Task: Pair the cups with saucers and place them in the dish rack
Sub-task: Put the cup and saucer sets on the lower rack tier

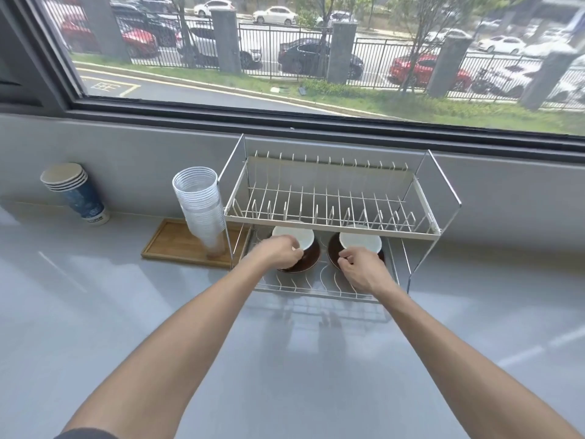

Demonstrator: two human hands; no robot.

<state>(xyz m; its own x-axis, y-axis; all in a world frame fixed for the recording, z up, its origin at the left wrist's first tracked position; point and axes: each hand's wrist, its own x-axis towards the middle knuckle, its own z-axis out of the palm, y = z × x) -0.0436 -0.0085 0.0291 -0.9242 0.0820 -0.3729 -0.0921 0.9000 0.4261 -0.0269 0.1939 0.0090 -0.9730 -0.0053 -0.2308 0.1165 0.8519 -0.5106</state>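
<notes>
A two-tier white wire dish rack [329, 217] stands on the grey counter under the window. On its lower tier sit two white cups, each on a dark brown saucer: the left cup [299, 237] on the left saucer [308, 263], the right cup [362, 240] on the right saucer [332, 251]. My left hand [278, 253] reaches in and pinches the left cup at its near side. My right hand [357, 269] has curled fingers at the near edge of the right cup and saucer; what it holds is hidden. The upper tier holds nothing.
A tall stack of clear plastic cups [201, 204] stands on a wooden tray [177, 245] just left of the rack. A stack of blue paper cups [76, 191] stands further left by the wall. The rack's upper tier hangs low over the cups.
</notes>
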